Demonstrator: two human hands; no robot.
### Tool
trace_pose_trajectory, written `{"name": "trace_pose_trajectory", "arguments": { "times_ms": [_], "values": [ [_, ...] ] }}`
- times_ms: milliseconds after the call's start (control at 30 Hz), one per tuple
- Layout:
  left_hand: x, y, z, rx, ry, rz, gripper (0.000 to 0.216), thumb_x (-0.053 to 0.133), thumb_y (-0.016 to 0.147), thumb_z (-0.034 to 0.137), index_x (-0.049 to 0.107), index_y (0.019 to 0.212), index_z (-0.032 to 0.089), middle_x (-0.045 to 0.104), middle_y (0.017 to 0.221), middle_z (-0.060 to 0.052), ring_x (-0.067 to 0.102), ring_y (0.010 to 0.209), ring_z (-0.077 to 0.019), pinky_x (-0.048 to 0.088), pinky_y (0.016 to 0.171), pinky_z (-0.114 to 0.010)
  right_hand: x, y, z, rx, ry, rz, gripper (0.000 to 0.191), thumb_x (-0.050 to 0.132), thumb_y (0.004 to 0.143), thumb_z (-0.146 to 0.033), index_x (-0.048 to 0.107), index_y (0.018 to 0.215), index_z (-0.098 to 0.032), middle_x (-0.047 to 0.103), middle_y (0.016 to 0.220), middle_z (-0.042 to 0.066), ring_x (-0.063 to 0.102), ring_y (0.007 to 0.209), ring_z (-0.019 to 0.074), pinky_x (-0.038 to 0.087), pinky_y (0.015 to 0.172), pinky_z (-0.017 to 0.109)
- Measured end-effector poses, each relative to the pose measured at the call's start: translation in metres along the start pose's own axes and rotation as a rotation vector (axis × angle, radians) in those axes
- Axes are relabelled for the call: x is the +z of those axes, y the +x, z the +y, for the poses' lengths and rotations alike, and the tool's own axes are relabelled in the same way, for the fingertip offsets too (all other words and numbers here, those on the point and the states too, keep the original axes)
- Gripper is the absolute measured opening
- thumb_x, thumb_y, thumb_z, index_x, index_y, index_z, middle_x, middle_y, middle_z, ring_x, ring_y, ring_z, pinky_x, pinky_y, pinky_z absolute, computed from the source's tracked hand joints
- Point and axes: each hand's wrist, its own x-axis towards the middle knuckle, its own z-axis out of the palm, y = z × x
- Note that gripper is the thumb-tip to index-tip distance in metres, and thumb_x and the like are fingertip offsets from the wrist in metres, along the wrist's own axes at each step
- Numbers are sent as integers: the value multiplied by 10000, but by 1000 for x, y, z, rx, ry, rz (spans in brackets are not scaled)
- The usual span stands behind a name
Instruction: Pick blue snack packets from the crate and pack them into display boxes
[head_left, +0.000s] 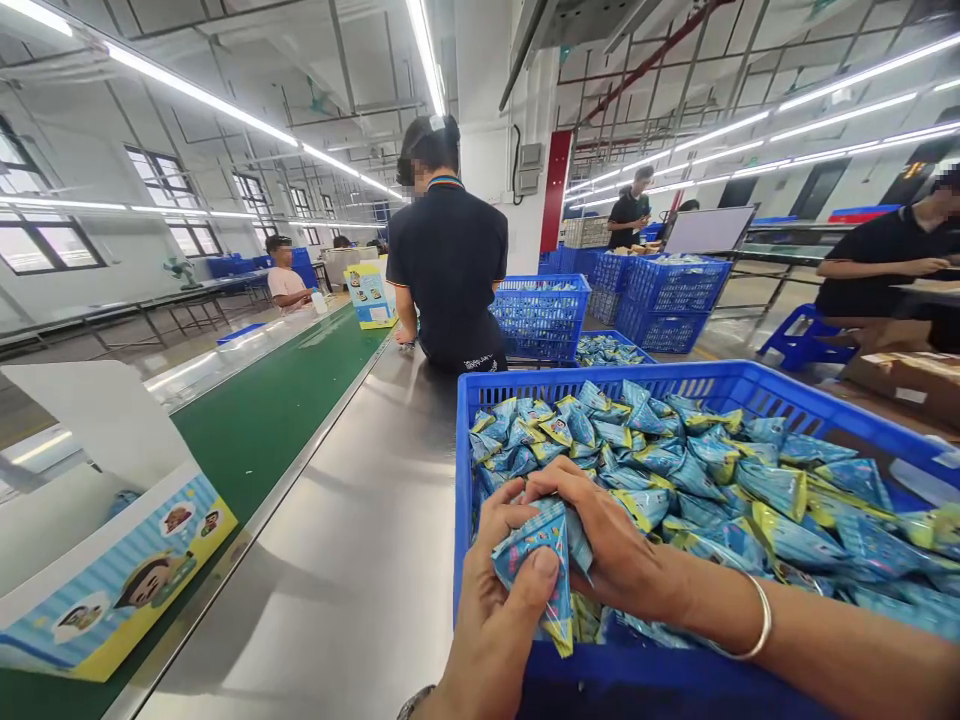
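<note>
The left hand (502, 610) and right hand (607, 535) are both closed, pinching a small bunch of blue foil sachets (544, 560) over the lower-right blue plastic crate (600, 385) — its loose sachets (720, 470) remain heaped nearly full.

The room was brightly lit by long tube lights (195, 90) running along the ceiling above the stainless steel surface (330, 560), and daylight entered through the windows (161, 178) left of it. Broad white glare lay along that surface, crossed by soft, pale shadows. Wide-angle distortion bowed the ceiling lines and stretched the blue crate (750, 385) right of the surface toward the frame's edge. The foil sachets (720, 490) in the crate glinted sharply. Pixel blur covered part of the head of the person (446, 260) beyond the surface.
</note>
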Motion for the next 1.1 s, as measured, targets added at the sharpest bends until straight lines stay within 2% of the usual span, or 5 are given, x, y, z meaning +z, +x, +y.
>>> {"name": "trace_pose_trajectory", "arguments": {
  "times_ms": [300, 467, 700, 900, 1100],
  "values": [
    [-1, 2, 10, -127, -103, -141, 406, 907, 838, 597, 828, 1051, 260, 602, 1519, -87, 534, 1415, -361, 474, 1134, -418, 9, -10, 1, 4, -37, -25, 661, 650, 958, -235, 369, 1556, -203, 625, 1240, 126, 620, 1070, 297, 599, 892, 479],
    [0, 9, 15, -154, -101, -196, 428, 886, 859, 607, 780, 899, 194, 683, 1077, -75, 616, 1026, -245, 496, 923, -332, 6, -4, -2, -16, -17, -93, 652, 652, 947, -210, 373, 1536, -202, 580, 1251, 124, 553, 1107, 298, 566, 997, 515],
    [2, 11, 8, -212, -243, -49, 544, 828, 910, 622, 771, 1244, 197, 740, 1153, -86, 670, 1108, -278, 515, 1041, -386, 2, -6, 9, 151, 104, -254, 1029, 841, 858, -348, 212, 1671, -304, 424, 1448, 145, 417, 1405, 381, 444, 1201, 619],
    [-13, 21, 21, 31, 300, -57, 264, 661, 1000, 465, 687, 979, 204, 572, 1492, -130, 628, 1263, -309, 467, 1114, -435, -9, -26, 60, 427, 80, -287, 1117, 765, 858, -870, 252, 1677, -310, 383, 1588, 162, 468, 1435, 400, 477, 1197, 581],
    [-10, 30, 9, 4, 627, -319, 152, 734, 874, 338, 679, 965, 229, 602, 1466, -125, 567, 1402, -345, 436, 1213, -518, -27, 2, 161, 549, -93, -418, 1041, 646, 872, -926, 446, 1614, -224, 495, 1579, 210, 445, 1480, 462, 370, 1254, 678]
  ]
}}
